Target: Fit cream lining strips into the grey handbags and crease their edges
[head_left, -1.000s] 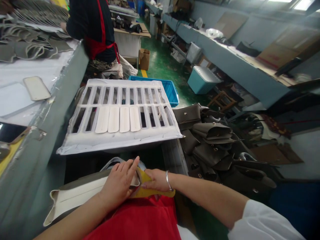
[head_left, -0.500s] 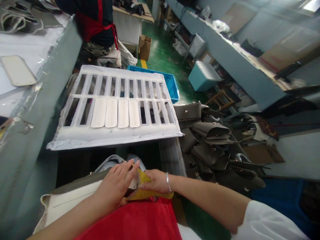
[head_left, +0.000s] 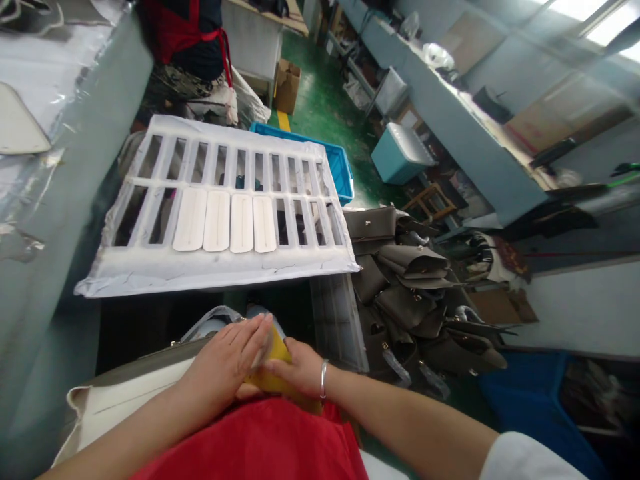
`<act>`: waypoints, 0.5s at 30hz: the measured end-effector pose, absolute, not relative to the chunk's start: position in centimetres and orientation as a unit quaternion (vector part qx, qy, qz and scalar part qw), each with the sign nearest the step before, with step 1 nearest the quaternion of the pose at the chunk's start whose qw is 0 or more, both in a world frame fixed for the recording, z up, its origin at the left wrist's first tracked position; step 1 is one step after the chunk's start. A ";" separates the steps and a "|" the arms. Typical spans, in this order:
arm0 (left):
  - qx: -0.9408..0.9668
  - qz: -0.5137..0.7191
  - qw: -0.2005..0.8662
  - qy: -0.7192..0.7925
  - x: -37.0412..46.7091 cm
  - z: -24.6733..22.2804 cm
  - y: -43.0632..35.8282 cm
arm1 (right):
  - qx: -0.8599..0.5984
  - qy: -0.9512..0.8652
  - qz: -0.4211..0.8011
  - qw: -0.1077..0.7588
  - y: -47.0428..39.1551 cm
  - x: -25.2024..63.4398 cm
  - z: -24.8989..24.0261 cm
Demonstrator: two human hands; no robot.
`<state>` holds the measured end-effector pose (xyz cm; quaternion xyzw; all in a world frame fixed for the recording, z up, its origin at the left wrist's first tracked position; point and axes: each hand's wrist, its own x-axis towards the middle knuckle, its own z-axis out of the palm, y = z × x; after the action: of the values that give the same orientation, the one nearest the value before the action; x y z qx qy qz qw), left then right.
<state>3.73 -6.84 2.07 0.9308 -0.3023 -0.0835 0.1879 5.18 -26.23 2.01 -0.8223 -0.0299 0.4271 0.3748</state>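
A grey-brown bag piece with a cream inner side (head_left: 135, 393) lies across my lap, over a red apron (head_left: 260, 440). My left hand (head_left: 225, 360) rests on its right end, fingers stretched close together on top and what looks like the thumb underneath. My right hand (head_left: 300, 370), with a silver bracelet at the wrist, grips a flat yellow piece (head_left: 275, 360), pinched between thumb and fingers. The yellow piece meets my left fingertips; they hide the contact spot. Just beyond my hands is a white slotted rack (head_left: 220, 263), bearing several pale oblong panels (head_left: 217, 220).
Grey-brown bags (head_left: 410, 300) are piled to the right of the rack. A blue crate (head_left: 337, 163) sits behind it. To the left stands a plastic-covered table (head_left: 75, 80). A person in a red apron (head_left: 200, 40) is at the back left. A blue bin (head_left: 530, 400) is at lower right.
The view has shifted slightly, so the rack and bags appear further left. My right hand and the yellow piece have moved closer to my left hand. Both hands keep their grip.
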 end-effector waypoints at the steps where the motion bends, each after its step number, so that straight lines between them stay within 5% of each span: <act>1: 0.929 -0.084 0.194 -0.305 3.8 2.2 -6.9 | -0.818 -0.013 0.420 0.393 -25.9 4.9 1.8; 10: 0.962 -0.069 0.122 -0.234 0.2 3.4 -4.3 | -0.671 0.091 0.413 0.610 -28.2 0.9 3.9; 15: 0.981 0.015 0.174 -0.081 -5.2 2.2 3.6 | -0.811 0.084 0.257 0.519 -31.7 -1.1 3.7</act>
<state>-5.16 3.64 2.18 0.9813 -0.0810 0.0150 0.1741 -1.06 -31.71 3.67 -0.8109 0.0843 0.2571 0.5189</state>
